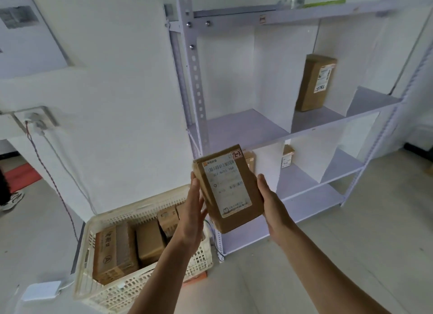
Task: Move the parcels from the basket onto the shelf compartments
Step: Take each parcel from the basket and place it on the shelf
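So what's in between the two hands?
A brown parcel with a white label, held between the left hand and right hand, in the head view.

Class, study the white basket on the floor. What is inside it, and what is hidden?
Inside the basket lie at least three brown parcels: a large printed parcel, a plain parcel, a smaller parcel. The left hand and forearm cover its right part; the bottom is hidden.

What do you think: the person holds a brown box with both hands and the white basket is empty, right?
Not empty: in the head view the white basket holds several brown parcels. The left hand and right hand hold the brown box.
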`<state>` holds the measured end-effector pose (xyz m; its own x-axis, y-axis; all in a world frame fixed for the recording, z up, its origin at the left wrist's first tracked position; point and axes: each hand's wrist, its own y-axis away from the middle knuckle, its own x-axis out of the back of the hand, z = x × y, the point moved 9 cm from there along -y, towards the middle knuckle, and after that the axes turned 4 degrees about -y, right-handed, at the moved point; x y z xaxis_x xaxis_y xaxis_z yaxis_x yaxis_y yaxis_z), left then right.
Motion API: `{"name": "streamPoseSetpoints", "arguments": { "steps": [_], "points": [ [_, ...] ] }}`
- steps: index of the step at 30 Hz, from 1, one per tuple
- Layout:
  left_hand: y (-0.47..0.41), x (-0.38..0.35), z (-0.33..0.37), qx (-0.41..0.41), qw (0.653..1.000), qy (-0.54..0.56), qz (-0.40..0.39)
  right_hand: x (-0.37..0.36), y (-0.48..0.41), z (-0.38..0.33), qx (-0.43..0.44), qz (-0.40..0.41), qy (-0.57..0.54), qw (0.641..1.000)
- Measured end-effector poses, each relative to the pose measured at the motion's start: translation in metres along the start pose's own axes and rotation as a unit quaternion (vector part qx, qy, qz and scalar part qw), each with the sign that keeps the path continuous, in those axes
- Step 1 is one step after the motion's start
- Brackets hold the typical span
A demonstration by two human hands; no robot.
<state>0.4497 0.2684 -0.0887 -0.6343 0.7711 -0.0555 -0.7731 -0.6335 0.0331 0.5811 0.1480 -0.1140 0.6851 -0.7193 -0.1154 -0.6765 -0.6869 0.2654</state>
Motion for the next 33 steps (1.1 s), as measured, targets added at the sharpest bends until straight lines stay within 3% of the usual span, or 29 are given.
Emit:
{"name": "streamPoseSetpoints", "arguments": {
  "steps": [7, 18, 24, 33],
  "points": [
    [-0.013, -0.115, -0.005, -0.01, 0.998, -0.026, -0.055, 0.103, 0.003, 0.008, -0.016, 0.057, -0.042, 0.997],
    [-0.06, -0.242, -0.045, 0.066, 0.985, -0.066, -0.146, 0.233, -0.018, 0.021, -0.029, 0.117, -0.101, 0.988],
    [-0.122, -0.28, -0.069, 0.139, 0.978, -0.059, -0.147, 0.288, -0.076, 0.022, -0.047, 0.122, -0.09, 0.987],
    [-0.246, -0.339, -0.121, 0.164, 0.975, -0.021, -0.148, 0.36, -0.199, 0.016, -0.092, 0.1, -0.05, 0.989]
  ]
}}
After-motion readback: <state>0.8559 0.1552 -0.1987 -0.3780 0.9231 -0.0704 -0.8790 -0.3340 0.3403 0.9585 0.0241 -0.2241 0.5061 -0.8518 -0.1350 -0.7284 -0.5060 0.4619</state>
